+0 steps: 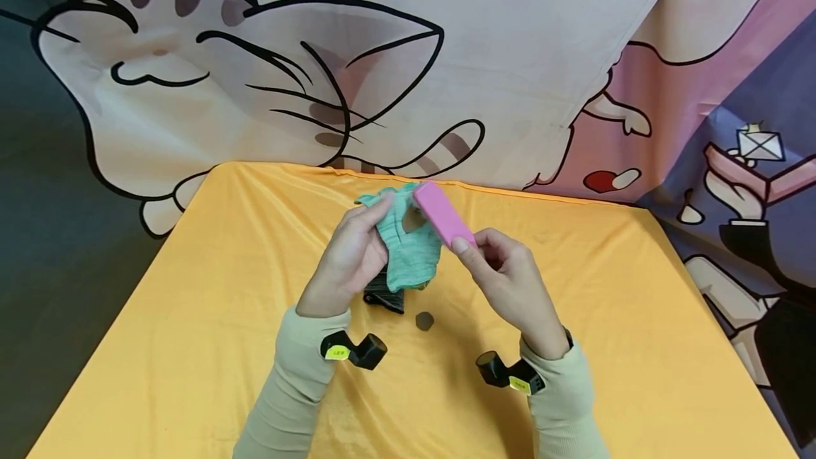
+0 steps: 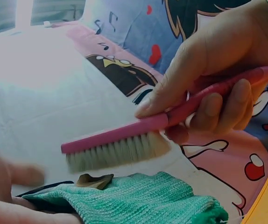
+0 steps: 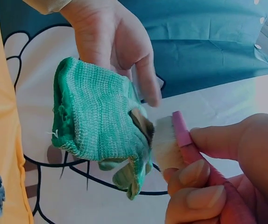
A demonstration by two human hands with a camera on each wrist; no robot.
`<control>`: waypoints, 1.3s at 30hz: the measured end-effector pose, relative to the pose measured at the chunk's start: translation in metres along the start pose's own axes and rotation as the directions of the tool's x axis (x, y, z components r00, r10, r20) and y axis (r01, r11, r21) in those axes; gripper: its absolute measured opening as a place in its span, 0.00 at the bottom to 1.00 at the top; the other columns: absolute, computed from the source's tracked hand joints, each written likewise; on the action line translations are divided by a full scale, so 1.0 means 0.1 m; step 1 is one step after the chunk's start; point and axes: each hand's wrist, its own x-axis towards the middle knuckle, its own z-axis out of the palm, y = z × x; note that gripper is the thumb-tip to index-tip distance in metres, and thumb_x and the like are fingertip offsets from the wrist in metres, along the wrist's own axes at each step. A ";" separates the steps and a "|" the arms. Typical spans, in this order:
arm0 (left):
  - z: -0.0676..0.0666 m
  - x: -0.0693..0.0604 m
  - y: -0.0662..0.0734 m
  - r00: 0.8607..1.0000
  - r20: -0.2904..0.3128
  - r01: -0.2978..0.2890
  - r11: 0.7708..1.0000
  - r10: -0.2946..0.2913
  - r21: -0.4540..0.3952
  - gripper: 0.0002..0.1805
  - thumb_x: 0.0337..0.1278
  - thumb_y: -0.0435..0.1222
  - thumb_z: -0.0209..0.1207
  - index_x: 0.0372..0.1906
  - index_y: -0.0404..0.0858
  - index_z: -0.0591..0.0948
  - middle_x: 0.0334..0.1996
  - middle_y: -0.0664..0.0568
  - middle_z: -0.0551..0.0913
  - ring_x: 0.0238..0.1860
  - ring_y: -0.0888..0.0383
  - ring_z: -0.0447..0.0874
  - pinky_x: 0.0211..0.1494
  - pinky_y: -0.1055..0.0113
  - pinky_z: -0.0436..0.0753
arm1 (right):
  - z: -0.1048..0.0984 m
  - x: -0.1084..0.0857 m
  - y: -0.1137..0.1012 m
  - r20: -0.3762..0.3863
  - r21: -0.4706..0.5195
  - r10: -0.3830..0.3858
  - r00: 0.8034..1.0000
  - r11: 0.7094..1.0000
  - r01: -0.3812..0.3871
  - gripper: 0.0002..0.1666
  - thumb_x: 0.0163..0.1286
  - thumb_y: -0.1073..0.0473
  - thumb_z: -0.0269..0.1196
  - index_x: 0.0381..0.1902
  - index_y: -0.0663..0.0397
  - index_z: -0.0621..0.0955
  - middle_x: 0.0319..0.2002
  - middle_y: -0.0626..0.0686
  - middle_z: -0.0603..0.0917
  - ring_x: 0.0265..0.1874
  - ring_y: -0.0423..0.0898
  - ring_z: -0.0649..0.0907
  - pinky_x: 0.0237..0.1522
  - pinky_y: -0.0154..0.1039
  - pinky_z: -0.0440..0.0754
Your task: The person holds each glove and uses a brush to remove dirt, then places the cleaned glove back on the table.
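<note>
Left wrist view: left hand (image 2: 5, 198), thumb apart, supports one green glove (image 2: 134, 200); right hand (image 2: 213, 60) grips one pink brush (image 2: 115, 135).

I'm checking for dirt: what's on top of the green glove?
A curled brown piece lies on the green glove, near the pink brush; what lies beneath that piece is hidden.
</note>
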 end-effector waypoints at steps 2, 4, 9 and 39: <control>0.00 0.00 -0.01 1.000 0.012 -0.008 1.000 0.007 0.030 0.22 0.64 0.26 0.45 0.61 0.23 0.61 0.59 0.40 0.67 0.61 0.51 0.65 0.64 0.57 0.66 | 0.00 0.00 0.00 -0.018 0.016 -0.014 1.000 1.000 0.015 0.09 0.67 0.59 0.58 0.29 0.59 0.79 0.16 0.50 0.70 0.15 0.40 0.67 0.16 0.32 0.63; 0.00 0.00 -0.02 1.000 0.018 -0.005 0.998 0.004 0.068 0.25 0.56 0.18 0.47 0.60 0.23 0.61 0.58 0.39 0.67 0.61 0.50 0.66 0.63 0.57 0.67 | 0.00 0.00 0.01 -0.032 0.047 -0.035 0.999 0.998 0.037 0.10 0.67 0.59 0.58 0.30 0.60 0.79 0.15 0.51 0.70 0.14 0.41 0.67 0.16 0.32 0.63; 0.03 0.00 -0.04 0.998 0.057 0.027 0.991 -0.034 0.133 0.30 0.49 0.13 0.45 0.61 0.24 0.58 0.59 0.37 0.65 0.61 0.48 0.65 0.61 0.57 0.69 | 0.08 0.04 0.21 -0.053 0.132 -0.114 0.992 0.984 0.121 0.08 0.66 0.59 0.59 0.32 0.59 0.79 0.15 0.51 0.71 0.12 0.42 0.67 0.13 0.33 0.63; 0.03 0.01 -0.03 0.999 0.015 0.035 0.999 -0.035 0.030 0.21 0.69 0.28 0.36 0.62 0.21 0.60 0.58 0.39 0.66 0.61 0.52 0.66 0.60 0.63 0.71 | -0.01 -0.01 0.01 -0.006 0.020 -0.052 0.999 0.998 0.052 0.09 0.67 0.60 0.58 0.31 0.62 0.79 0.14 0.49 0.69 0.14 0.40 0.65 0.16 0.32 0.61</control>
